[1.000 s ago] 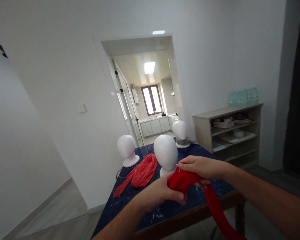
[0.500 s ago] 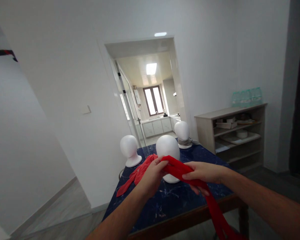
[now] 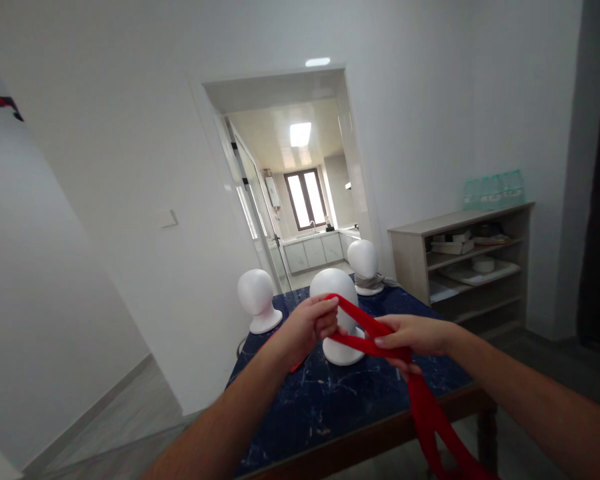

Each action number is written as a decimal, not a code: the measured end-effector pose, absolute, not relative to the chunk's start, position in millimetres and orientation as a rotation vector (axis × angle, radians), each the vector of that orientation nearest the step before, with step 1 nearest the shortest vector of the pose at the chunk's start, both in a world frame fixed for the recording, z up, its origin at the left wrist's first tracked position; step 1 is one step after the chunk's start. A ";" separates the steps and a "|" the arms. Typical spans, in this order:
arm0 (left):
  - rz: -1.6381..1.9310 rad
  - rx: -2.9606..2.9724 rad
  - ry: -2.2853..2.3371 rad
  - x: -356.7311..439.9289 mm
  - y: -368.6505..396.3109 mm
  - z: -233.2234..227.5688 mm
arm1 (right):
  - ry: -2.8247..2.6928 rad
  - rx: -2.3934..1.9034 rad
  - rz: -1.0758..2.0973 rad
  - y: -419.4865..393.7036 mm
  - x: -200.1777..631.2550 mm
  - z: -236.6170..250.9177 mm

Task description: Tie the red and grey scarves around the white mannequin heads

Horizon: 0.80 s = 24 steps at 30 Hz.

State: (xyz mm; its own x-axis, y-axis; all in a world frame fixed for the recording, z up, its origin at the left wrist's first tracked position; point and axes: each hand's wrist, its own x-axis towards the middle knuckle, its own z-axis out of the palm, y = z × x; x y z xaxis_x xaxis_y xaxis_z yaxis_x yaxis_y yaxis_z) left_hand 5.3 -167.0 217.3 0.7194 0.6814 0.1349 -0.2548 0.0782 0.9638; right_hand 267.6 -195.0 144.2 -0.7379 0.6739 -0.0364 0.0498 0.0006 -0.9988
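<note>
Nearest the camera, 2 bare forearms reach out over the near edge of the dark blue marbled worktop (image 3: 330,407), which has a brown wooden rim. The right hand (image 3: 413,335) is closed around a long red scarf (image 3: 367,328), its fingers curled over the cloth and its thumb under it; from this grip the scarf's loose tail hangs down past the worktop's edge toward the lower right corner of the view. The left hand (image 3: 307,322) is raised a little higher and to the left, its fingers pinched tight on the scarf's other part, so that 2 red bands run stretched between the hands and form a narrow loop. That loop is held in the air just in front of the nearest white mannequin head (image 3: 336,313), which stands upright on the worktop behind the hands; whether the cloth touches it cannot be told. A sliver of a second red cloth (image 3: 296,366) shows on the worktop under the left wrist. Farther back, 1 mannequin head (image 3: 257,298) stands at the left edge and another mannequin head (image 3: 364,263) at the far end. Beyond the worktop on the right is a wooden shelf unit (image 3: 463,263), and straight ahead an open doorway (image 3: 285,180) leads into a bright room.
</note>
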 end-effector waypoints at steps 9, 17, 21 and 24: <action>1.037 1.080 0.188 -15.5 -46.5 310.0 | -1.685 -0.731 1.544 -135.5 378.1 155.4; 1.312 0.794 0.246 -9.8 36.3 291.9 | -1.174 -0.485 1.183 -98.4 371.9 147.5; 1.366 0.692 0.344 0.4 59.5 267.7 | -1.091 -0.457 1.347 -68.5 344.2 145.3; 1.385 0.631 0.412 -2.6 68.0 239.2 | -1.043 -0.478 1.465 -51.3 326.0 130.1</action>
